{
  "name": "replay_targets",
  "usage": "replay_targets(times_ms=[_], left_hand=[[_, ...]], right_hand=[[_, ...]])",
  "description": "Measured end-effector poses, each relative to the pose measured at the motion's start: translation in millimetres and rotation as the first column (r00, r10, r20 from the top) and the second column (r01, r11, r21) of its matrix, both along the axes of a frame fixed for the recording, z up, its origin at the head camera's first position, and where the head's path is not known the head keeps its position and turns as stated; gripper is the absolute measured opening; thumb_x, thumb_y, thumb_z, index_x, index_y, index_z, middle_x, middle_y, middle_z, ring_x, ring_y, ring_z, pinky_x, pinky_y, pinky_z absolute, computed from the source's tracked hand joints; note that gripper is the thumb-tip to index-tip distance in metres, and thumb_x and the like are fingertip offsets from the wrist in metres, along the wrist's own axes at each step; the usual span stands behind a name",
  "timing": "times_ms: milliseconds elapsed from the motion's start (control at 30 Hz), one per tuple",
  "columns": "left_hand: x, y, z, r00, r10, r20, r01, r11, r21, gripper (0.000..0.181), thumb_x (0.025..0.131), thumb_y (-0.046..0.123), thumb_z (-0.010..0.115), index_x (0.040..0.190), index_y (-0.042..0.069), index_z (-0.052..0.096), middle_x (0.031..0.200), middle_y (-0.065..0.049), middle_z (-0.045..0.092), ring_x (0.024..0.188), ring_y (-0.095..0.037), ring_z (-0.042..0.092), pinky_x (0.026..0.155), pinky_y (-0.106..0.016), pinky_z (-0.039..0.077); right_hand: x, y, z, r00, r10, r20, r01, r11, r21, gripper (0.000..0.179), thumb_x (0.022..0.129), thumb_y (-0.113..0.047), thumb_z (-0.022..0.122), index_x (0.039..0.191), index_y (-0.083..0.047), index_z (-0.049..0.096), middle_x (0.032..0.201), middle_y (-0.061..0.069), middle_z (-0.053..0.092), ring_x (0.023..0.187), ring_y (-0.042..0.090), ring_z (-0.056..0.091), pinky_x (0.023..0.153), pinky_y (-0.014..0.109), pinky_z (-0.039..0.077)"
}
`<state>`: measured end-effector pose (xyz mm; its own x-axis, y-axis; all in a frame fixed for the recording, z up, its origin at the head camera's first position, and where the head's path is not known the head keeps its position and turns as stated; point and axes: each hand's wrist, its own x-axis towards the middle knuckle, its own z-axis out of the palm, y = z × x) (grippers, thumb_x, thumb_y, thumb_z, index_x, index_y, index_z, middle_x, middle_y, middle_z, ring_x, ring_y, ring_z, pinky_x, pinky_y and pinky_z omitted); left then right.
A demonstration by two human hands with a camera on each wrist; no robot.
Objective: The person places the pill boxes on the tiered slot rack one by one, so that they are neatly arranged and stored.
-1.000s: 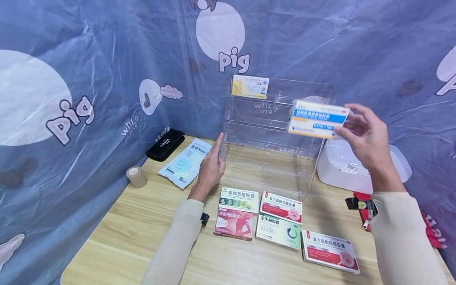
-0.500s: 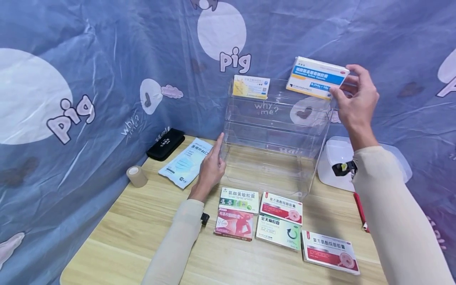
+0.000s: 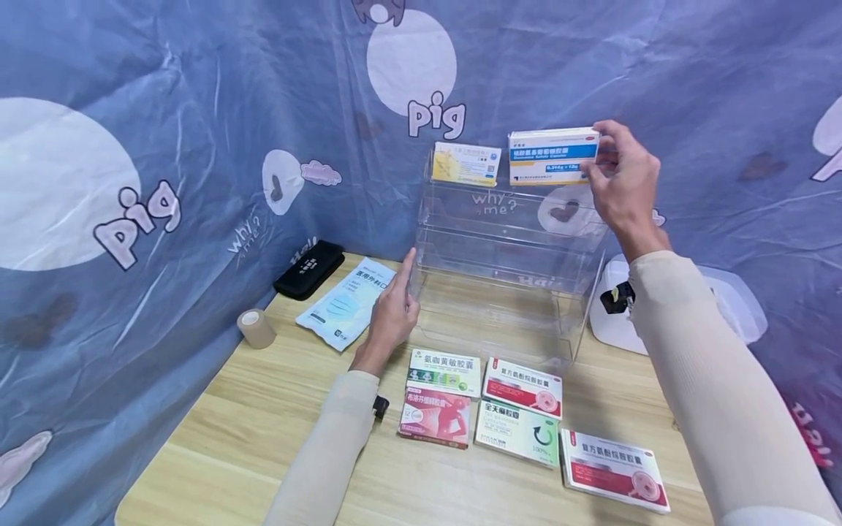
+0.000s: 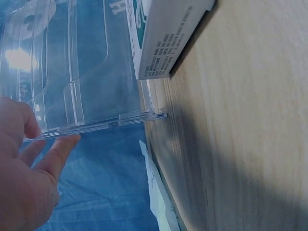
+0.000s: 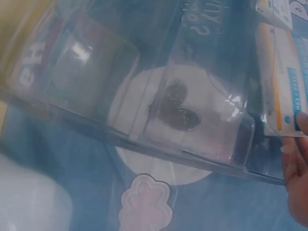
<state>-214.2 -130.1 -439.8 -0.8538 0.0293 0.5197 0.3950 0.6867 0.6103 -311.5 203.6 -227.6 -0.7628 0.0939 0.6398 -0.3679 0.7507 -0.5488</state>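
A clear plastic tiered display rack (image 3: 506, 256) stands on the table against the curtain. My left hand (image 3: 392, 314) holds its left side panel; in the left wrist view the panel's edge runs between the fingers of that hand (image 4: 29, 168). My right hand (image 3: 625, 179) pinches the right end of a white, blue and orange medicine box (image 3: 549, 152) at the rack's top tier. In the right wrist view this medicine box (image 5: 284, 86) is partly cut off by the frame edge. Left of it, a yellow and white medicine box (image 3: 465, 164) stands in the same tier.
In front of the rack lie a green-white box (image 3: 442, 371), a pink box (image 3: 434, 416), a green capsule box (image 3: 516, 432) and two red-white boxes (image 3: 615, 467). Left are a mask packet (image 3: 345, 303), black case (image 3: 309, 269) and tape roll (image 3: 256, 329). A white container (image 3: 615, 307) stands right.
My right hand has raised the blue and white medicine box, then moved it left and levelled it at the top tier beside the yellow one. My left hand stays on the rack.
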Motion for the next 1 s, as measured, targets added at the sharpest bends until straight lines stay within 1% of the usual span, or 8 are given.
replay_targets(times_ms=[100, 167, 300, 433, 567, 767, 867, 1000], left_hand=[[0.5, 0.3, -0.2, 1.000, -0.001, -0.003, 0.001, 1.000, -0.001, 0.096, 0.094, -0.013, 0.059, 0.174, 0.025, 0.022, 0.169, -0.013, 0.047, 0.081, -0.032, 0.062, 0.067, -0.042, 0.053], [0.4, 0.4, -0.5, 1.000, -0.001, -0.007, 0.001, 1.000, -0.001, 0.095, 0.094, -0.013, 0.059, 0.174, 0.025, 0.022, 0.168, -0.014, 0.048, 0.079, -0.032, 0.061, 0.067, -0.042, 0.053], [-0.2, 0.7, -1.2, 1.000, 0.003, -0.009, -0.003, 1.000, -0.006, 0.096, 0.093, -0.013, 0.059, 0.174, 0.025, 0.022, 0.168, -0.015, 0.049, 0.087, -0.034, 0.064, 0.069, -0.044, 0.054], [-1.4, 0.9, -2.2, 1.000, 0.007, -0.016, -0.007, 1.000, -0.005, 0.097, 0.092, -0.013, 0.059, 0.174, 0.025, 0.023, 0.169, -0.013, 0.048, 0.095, -0.035, 0.066, 0.070, -0.044, 0.054], [-2.2, 1.0, -2.6, 1.000, 0.004, -0.019, -0.004, 1.000, -0.002, 0.098, 0.091, -0.014, 0.059, 0.174, 0.026, 0.023, 0.170, -0.011, 0.046, 0.096, -0.036, 0.066, 0.069, -0.044, 0.054], [-0.8, 1.2, -2.2, 1.000, 0.009, -0.011, -0.009, 1.000, 0.002, 0.098, 0.092, -0.013, 0.059, 0.174, 0.026, 0.023, 0.169, -0.013, 0.048, 0.106, -0.039, 0.069, 0.074, -0.048, 0.057], [-0.5, 1.3, -2.1, 1.000, 0.012, -0.011, -0.012, 1.000, 0.002, 0.098, 0.091, -0.013, 0.059, 0.174, 0.026, 0.023, 0.167, -0.015, 0.050, 0.107, -0.040, 0.069, 0.075, -0.049, 0.058], [0.0, 1.6, -1.5, 1.000, 0.008, -0.016, -0.008, 1.000, 0.001, 0.098, 0.091, -0.013, 0.059, 0.174, 0.026, 0.023, 0.166, -0.016, 0.051, 0.099, -0.039, 0.069, 0.073, -0.048, 0.057]], right_hand=[[0.1, 0.2, -1.0, 0.999, 0.021, 0.024, -0.022, 0.999, 0.041, 0.054, 0.103, -0.004, 0.066, 0.154, -0.020, 0.057, 0.143, 0.017, 0.071, 0.126, 0.037, 0.072, 0.112, 0.053, 0.055], [0.1, -0.3, -1.5, 0.999, 0.025, 0.039, -0.027, 0.998, 0.056, 0.055, 0.103, -0.004, 0.066, 0.155, -0.021, 0.056, 0.144, 0.018, 0.070, 0.128, 0.038, 0.071, 0.113, 0.055, 0.053], [0.0, -1.1, -2.4, 0.999, 0.018, 0.045, -0.021, 0.997, 0.080, 0.054, 0.103, -0.004, 0.066, 0.154, -0.018, 0.056, 0.142, 0.021, 0.071, 0.127, 0.041, 0.071, 0.112, 0.057, 0.053], [0.0, -1.9, -4.1, 0.998, 0.001, 0.059, -0.009, 0.990, 0.140, 0.052, 0.103, -0.007, 0.067, 0.154, -0.015, 0.056, 0.139, 0.025, 0.072, 0.123, 0.046, 0.071, 0.113, 0.060, 0.049], [0.3, -2.4, -5.7, 0.997, -0.006, 0.070, -0.006, 0.986, 0.165, 0.051, 0.104, -0.008, 0.067, 0.153, -0.015, 0.056, 0.138, 0.026, 0.071, 0.123, 0.048, 0.070, 0.116, 0.060, 0.047], [0.6, -1.8, -7.3, 0.999, 0.003, 0.039, -0.010, 0.982, 0.188, 0.045, 0.103, -0.003, 0.066, 0.147, -0.006, 0.062, 0.129, 0.029, 0.074, 0.116, 0.049, 0.072, 0.113, 0.061, 0.048], [0.5, -1.4, -7.7, 1.000, 0.010, 0.028, -0.016, 0.981, 0.192, 0.044, 0.102, -0.003, 0.067, 0.146, -0.004, 0.063, 0.127, 0.030, 0.074, 0.114, 0.050, 0.071, 0.113, 0.062, 0.048], [1.0, -0.8, -7.1, 0.999, 0.007, 0.035, -0.014, 0.980, 0.196, 0.044, 0.103, -0.004, 0.067, 0.147, -0.005, 0.062, 0.128, 0.029, 0.074, 0.115, 0.049, 0.071, 0.112, 0.062, 0.049]])
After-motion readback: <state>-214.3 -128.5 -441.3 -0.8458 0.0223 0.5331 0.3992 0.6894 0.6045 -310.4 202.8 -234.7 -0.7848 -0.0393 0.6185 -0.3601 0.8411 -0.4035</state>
